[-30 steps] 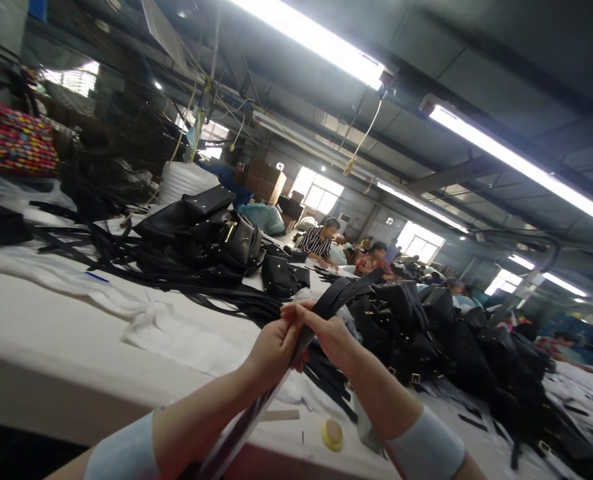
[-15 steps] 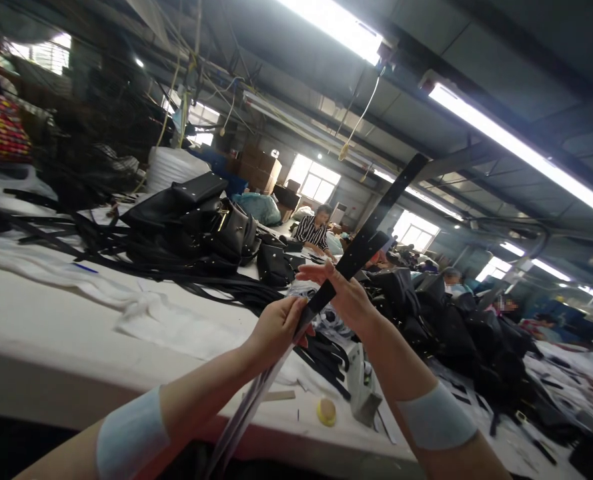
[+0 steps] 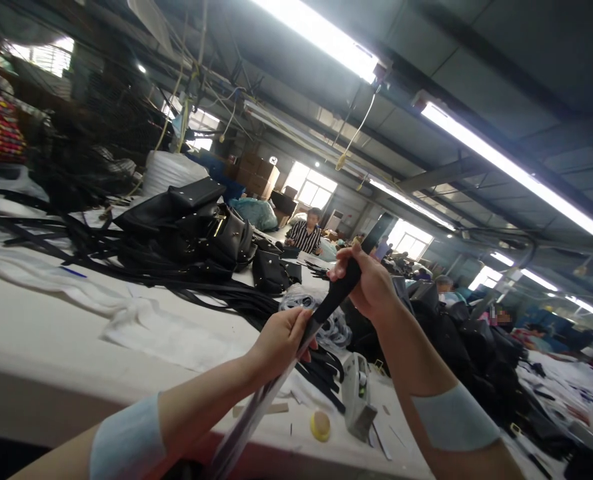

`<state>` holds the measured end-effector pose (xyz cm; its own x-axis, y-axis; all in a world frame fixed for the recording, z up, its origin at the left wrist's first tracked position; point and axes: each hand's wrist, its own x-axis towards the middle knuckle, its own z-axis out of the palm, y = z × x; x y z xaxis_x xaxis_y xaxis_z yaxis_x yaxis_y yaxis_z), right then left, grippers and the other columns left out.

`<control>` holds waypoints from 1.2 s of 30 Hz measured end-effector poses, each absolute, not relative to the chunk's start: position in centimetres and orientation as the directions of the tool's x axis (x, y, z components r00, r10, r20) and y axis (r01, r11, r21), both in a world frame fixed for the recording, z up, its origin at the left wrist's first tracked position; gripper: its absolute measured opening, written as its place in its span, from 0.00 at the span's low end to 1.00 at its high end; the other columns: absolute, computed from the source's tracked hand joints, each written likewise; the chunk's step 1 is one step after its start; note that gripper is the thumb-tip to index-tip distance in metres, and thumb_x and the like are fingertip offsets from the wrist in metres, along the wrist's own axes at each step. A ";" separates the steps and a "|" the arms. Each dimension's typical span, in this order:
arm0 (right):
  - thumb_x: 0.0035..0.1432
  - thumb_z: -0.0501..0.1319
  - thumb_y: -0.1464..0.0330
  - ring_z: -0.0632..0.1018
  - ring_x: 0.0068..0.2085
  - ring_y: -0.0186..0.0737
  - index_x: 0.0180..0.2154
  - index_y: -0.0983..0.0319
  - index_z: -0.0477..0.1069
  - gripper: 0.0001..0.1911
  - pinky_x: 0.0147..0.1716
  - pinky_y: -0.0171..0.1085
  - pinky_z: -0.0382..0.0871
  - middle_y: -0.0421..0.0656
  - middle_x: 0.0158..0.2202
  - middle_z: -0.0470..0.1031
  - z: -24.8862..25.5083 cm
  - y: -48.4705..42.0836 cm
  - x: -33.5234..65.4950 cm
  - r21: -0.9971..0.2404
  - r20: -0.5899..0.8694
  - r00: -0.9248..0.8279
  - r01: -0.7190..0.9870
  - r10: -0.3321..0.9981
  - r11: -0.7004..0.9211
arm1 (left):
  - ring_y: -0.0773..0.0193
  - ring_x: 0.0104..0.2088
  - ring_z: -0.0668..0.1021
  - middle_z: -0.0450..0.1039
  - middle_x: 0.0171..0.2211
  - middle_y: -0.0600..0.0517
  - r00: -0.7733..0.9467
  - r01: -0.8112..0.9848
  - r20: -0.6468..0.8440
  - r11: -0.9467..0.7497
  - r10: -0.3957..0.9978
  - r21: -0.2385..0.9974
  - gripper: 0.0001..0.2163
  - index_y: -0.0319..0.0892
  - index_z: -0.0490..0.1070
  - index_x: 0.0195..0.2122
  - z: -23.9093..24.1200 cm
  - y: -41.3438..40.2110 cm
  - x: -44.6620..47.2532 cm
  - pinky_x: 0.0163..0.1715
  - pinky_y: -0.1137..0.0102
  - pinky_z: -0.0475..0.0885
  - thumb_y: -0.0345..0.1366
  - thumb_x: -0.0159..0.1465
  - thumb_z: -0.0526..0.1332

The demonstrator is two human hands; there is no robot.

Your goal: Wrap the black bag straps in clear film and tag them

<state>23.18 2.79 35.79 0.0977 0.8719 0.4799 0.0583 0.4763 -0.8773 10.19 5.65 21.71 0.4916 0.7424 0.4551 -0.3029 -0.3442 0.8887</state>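
My left hand point(image 3: 283, 337) is closed around a black strap point(image 3: 345, 283) at the spot where a clear plastic sleeve point(image 3: 256, 417) covers it. The sleeved length slants down toward the table's front edge. Higher up, my right hand point(image 3: 373, 280) has its fingers curled round the bare part of the strap, thumb on top. The strap's far end sticks out past that hand and is blurred. Behind my hands lies a coil of whitish strips point(image 3: 339, 330) on the table, with several more black straps point(image 3: 321, 367) beside it.
A tape dispenser point(image 3: 360, 397) and a yellow tape roll point(image 3: 320, 425) stand near the front edge of the white table point(image 3: 41, 327). Black bags point(image 3: 176, 227) are piled at left, more bags point(image 3: 471, 340) at right. A person in a striped shirt point(image 3: 303, 237) sits across.
My right hand's fingers, stretched out before, have curled round the strap. The strap's upper end has swung lower and now shows less. My left hand keeps its hold.
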 end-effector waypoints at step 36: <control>0.59 0.57 0.47 0.78 0.24 0.38 0.44 0.64 0.77 0.28 0.21 0.33 0.68 0.48 0.29 0.81 39.8 2.2 24.7 -0.855 0.416 0.153 0.401 0.897 0.328 | 0.70 0.11 0.70 0.72 0.16 0.55 0.401 -0.442 0.619 -0.449 0.676 0.777 0.20 0.41 0.68 0.29 29.5 8.1 12.1 0.09 0.78 0.59 0.52 0.67 0.50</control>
<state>24.70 2.18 39.77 0.1530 0.8965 0.4158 0.4006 0.3283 -0.8554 12.11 8.12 29.47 0.4007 0.6758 0.6186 -0.4423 -0.4486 0.7766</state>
